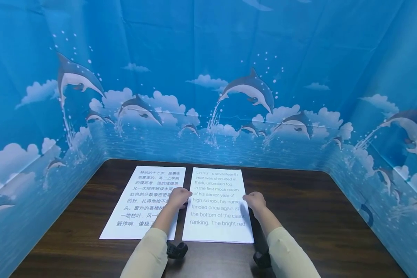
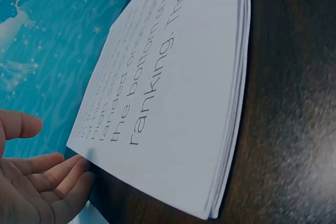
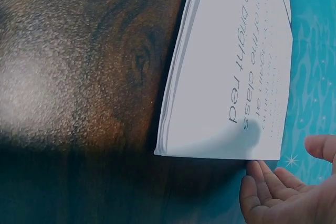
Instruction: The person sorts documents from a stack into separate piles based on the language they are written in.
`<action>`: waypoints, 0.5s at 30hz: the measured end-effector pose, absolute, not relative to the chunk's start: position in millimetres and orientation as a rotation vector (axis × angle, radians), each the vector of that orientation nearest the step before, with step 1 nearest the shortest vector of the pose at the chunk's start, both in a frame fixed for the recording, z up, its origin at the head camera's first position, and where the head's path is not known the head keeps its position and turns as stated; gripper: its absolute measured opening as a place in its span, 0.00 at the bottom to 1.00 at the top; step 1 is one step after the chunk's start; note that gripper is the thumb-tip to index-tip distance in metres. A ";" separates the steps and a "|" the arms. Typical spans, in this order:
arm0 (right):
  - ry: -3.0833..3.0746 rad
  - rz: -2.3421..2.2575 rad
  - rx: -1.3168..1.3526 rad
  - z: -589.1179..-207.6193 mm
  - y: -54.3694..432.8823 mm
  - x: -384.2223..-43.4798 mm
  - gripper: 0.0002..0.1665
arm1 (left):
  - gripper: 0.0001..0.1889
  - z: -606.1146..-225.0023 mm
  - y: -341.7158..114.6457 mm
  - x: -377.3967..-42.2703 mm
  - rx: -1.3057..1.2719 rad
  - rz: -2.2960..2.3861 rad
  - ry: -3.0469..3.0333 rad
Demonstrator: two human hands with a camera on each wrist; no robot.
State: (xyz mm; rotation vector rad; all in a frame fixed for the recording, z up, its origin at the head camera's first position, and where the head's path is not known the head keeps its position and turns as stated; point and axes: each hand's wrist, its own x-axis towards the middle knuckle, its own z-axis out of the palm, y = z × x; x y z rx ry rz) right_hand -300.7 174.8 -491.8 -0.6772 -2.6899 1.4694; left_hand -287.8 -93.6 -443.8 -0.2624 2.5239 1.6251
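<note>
Looks down and forward from the head, far enough back to take in desk [image 1: 316, 216] and curtain [image 1: 194, 46]. From the left wrist, looks rightward across the stack [image 2: 184, 98], close, turned sideways; from the right wrist, leftward, equally close. Shares stack and curtain in both wrist views.

The person at the worktop [image 1: 333, 231] wears plain pale cream sleeves, the left sleeve [image 1: 144, 255] and right sleeve [image 1: 290, 253] matching, lightly creased, each ending on the forearm. The left hand [image 1: 179, 198] and right hand [image 1: 255, 201] are bare. Black gadgets show beside the sleeves: a lobed left wrist camera [image 1: 177, 251] and a rounded right wrist camera [image 1: 262, 260].
</note>
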 end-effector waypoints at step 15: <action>-2.666 1.418 -0.716 -514.4 180.0 -326.7 0.18 | 0.23 -432.5 -84.3 -283.5 -0.207 1.515 2.607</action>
